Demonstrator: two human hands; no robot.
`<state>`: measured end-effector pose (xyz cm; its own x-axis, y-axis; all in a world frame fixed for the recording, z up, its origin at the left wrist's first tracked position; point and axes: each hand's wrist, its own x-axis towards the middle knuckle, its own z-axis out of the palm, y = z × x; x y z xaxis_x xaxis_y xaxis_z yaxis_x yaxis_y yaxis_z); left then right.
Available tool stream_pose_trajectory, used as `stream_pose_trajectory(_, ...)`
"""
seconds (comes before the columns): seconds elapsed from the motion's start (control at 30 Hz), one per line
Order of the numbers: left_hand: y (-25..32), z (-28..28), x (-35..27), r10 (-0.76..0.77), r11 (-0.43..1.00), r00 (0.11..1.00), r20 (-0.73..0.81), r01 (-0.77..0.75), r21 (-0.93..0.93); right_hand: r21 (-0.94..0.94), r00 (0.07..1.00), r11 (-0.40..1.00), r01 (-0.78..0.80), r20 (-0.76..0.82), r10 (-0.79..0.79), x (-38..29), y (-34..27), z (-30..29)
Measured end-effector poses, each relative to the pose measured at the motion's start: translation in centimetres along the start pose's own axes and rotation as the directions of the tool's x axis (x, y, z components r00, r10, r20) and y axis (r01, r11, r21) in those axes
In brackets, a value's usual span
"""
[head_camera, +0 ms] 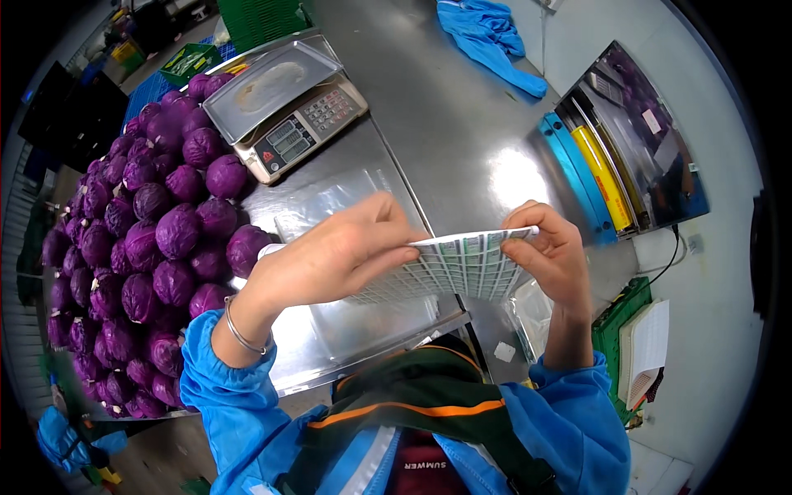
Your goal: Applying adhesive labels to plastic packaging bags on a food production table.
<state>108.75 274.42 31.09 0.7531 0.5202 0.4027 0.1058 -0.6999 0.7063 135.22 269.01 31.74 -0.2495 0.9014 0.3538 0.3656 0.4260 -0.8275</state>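
Observation:
A sheet of small printed labels (461,266) hangs in front of me above the steel table, its near face tilted and its top edge slightly curved. My left hand (346,247) pinches the top edge near the middle, thumb and fingers together. At the right end, the thumb and fingers of my right hand (550,253) grip the corner. A white rolled end (271,249) shows beyond my left wrist; whether it belongs to the same sheet I cannot tell. Clear plastic bags (346,331) lie flat on the steel below my hands.
Many red cabbages (142,244) are heaped at the left, beside a digital scale (303,130) with a steel pan. A wrapping machine (619,148) with a yellow roll stands right. A blue garment (489,37) lies at the back. Papers (643,346) rest by a green crate (612,322).

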Motion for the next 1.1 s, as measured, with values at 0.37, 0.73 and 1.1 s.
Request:
stream_pose_trajectory(0.37, 0.7, 1.5, 2.0, -0.101, 0.990, 0.995, -0.007, 0.099, -0.098, 0.350, 0.956, 0.891, -0.288, 0.048, 0.290, -1.5, -0.1, -0.5)
stream_pose_trajectory(0.73, 0.1, 3.9, 2.4, -0.174, 0.984, 0.984, 0.025, 0.174, -0.021, 0.161, 0.943, 0.929, -0.333, 0.075, 0.325, -2.6, 2.1, -0.9)
stream_pose_trajectory(1.1, -1.5, 3.8, 3.2, -0.427, 0.873, 0.871, 0.244, 0.468, -0.140, -0.306, 0.857, 0.847, -0.435, 0.147, 0.493, -2.6, 3.8, -4.5)
